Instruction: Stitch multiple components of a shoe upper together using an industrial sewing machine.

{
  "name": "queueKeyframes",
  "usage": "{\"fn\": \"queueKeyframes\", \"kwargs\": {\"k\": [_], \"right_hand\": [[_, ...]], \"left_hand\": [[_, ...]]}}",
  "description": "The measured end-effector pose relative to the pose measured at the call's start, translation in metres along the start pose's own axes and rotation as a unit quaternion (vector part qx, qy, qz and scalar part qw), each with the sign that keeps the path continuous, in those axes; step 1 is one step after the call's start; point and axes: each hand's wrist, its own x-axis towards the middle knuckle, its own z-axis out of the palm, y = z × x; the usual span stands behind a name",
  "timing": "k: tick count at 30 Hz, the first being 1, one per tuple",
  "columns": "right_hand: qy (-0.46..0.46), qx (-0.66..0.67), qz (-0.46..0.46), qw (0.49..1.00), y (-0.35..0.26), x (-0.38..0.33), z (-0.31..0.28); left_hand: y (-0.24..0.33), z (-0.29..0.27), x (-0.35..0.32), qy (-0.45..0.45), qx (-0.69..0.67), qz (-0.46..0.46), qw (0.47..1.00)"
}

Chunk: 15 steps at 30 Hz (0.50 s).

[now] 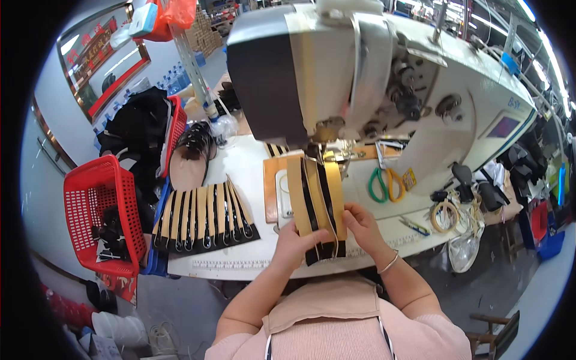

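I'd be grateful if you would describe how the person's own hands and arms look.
Both the left hand and right hand are ungloved. A thin, shiny bangle circles the right wrist. Pale pink sleeves leave both forearms uncovered.

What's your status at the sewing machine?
Left grip on tan striped piece. Right grip at its right edge. Scissors to its right, not touching.

The camera rides on the worker's head, the left one of a side-by-side pair, and peers down and forward across the white tabletop (pixel 240 168), close enough that the sewing machine (pixel 432 78) looms large towards its far edge. The left hand (pixel 297 243) and right hand (pixel 363 225) come near mid-view, by the near edge, which bows through the wide fisheye.
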Motion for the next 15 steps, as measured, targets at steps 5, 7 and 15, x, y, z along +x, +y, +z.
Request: {"fn": "queueKeyframes", "kwargs": {"k": [5,7,15], "right_hand": [[0.026,0.178,0.059,0.982,0.001,-0.046,0.017],[0.187,-0.258,-0.148,0.936,0.006,-0.057,0.019],[0.064,0.026,0.074,0.995,0.008,-0.061,0.029]], "left_hand": [[-0.005,-0.008,0.000,-0.028,-0.071,-0.030,0.997],[-0.005,-0.005,-0.001,0.006,-0.076,0.003,0.997],[-0.010,-0.003,-0.011,-0.022,0.099,0.024,0.995]]}}
